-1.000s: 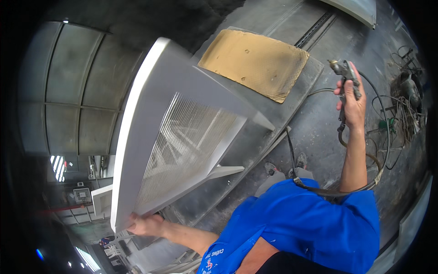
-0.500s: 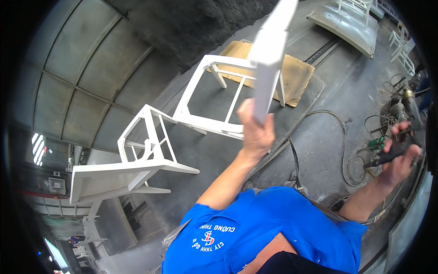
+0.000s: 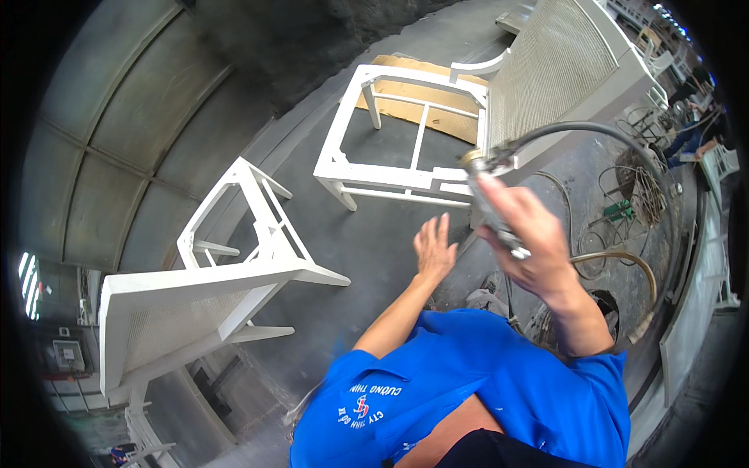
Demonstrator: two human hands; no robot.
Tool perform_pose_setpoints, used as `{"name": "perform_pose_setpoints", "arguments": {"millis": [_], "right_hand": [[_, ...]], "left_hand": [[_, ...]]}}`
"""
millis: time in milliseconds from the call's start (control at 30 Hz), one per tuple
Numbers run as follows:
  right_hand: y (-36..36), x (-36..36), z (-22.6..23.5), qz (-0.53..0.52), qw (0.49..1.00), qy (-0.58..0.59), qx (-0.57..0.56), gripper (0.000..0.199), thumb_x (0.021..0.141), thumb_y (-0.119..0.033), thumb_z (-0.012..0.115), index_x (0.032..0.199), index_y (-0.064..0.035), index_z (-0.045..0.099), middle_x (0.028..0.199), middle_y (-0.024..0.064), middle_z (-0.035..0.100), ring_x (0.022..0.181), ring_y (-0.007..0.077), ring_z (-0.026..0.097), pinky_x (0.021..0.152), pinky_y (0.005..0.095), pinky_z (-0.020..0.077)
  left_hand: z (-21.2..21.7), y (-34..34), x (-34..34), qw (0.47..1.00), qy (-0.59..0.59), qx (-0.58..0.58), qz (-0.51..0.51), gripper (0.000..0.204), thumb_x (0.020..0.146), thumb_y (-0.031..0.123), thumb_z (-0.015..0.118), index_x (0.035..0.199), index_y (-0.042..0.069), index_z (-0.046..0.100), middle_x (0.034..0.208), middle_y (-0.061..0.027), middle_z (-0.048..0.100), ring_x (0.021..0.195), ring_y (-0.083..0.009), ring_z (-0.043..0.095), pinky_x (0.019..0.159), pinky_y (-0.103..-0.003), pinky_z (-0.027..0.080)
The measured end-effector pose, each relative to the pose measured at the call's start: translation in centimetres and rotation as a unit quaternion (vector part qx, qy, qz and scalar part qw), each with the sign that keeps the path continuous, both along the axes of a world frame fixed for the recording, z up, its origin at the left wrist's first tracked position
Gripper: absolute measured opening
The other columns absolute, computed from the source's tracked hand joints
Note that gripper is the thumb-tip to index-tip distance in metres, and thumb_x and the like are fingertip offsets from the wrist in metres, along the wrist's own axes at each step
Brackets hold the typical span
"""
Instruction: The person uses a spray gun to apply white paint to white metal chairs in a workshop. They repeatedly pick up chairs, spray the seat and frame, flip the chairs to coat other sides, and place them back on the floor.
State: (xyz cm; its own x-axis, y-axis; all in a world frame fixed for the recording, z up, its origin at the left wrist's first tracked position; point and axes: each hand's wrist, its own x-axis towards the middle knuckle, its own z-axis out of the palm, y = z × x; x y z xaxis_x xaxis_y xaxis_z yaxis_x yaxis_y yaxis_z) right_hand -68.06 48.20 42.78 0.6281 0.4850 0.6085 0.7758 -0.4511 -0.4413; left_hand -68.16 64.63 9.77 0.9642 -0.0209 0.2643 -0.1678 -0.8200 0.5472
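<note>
Right hand (image 3: 534, 242): fingers wrapped around the handle of a metal spray gun (image 3: 491, 214); the view is slightly blurred, and the position of the trigger finger cannot be told. The gun's brass-coloured nozzle end points away from the body, beyond these fingers. A black hose (image 3: 601, 127) arches from the gun over and to the right of the fingers.

Left hand (image 3: 435, 253): fingers spread, holding nothing, raised over a grey platform (image 3: 351, 249).

First white chair (image 3: 370, 173): stands just beyond the left fingers, its open seat frame nearest to them. Its woven back panel (image 3: 554, 70) rises beyond the right fingers; in view the gun overlaps the joint of seat and back, and whether they touch cannot be told. A sheet of tan cardboard (image 3: 449, 125) lies behind the seat frame, farther from the left fingers.

Second white chair (image 3: 199, 282): left of the left fingers, well apart, its back toward the body.

Tangled hoses (image 3: 644, 187) lie on the floor, right of the right fingers.
</note>
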Motion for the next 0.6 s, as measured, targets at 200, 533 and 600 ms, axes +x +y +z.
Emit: {"name": "perform_pose_setpoints", "arguments": {"millis": [200,533,600], "right_hand": [[7.2,2.7,-7.5,-0.147,0.977,0.092,-0.127,0.068,0.090,-0.010,0.073,0.153,-0.0235,0.052,0.098,0.0149,0.062,0.086,0.0369,0.067,0.075,0.0480,0.0572],[11.4,8.8,-11.6,-0.208,0.959,0.118,-0.150,0.074,0.088,-0.005,0.064,0.156,-0.0269,0.044,0.102,0.0189,0.060,0.094,0.0396,0.068,0.079,0.0508,0.0591],[12.3,9.5,-11.7,-0.199,0.964,0.114,-0.134,0.072,0.089,-0.006,0.063,0.155,-0.0272,0.045,0.103,0.0190,0.061,0.095,0.0397,0.068,0.079,0.0506,0.0591]], "left_hand": [[-9.8,11.5,-10.3,0.892,0.442,-0.007,0.098,0.067,0.098,0.036,0.068,0.155,0.011,0.046,0.158,-0.0218,0.046,0.146,-0.0360,0.045,0.118,-0.050,0.038],[-15.9,20.4,-31.9,0.786,0.552,-0.084,0.265,0.051,0.098,0.035,0.067,0.140,0.007,0.064,0.145,-0.0183,0.061,0.136,-0.0354,0.056,0.114,-0.044,0.045],[-17.2,20.3,-35.1,0.774,0.557,-0.094,0.286,0.050,0.098,0.034,0.068,0.139,0.006,0.064,0.140,-0.0198,0.065,0.131,-0.0361,0.060,0.111,-0.044,0.047]]}}
